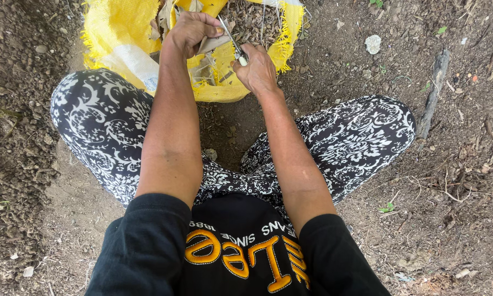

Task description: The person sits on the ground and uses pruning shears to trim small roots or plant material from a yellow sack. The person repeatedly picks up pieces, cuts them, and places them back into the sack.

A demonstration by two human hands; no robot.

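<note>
I squat on bare soil over a yellow woven sack (112,33) that lies open at the top of the view. My left hand (190,32) grips a pale strip of dry husk or leaf (210,44) at the sack's mouth. My right hand (257,68) is closed on the white handle of a thin metal blade (230,35), whose tip points up toward the left hand's fingers. Brown dry bits (252,19) fill the sack behind both hands.
A dark stick (434,93) lies on the soil to the right. Beyond it, near the sack, sits a pale stone (373,44). My knees in black-and-white patterned trousers (101,118) flank the sack. Loose earth and twigs surround me.
</note>
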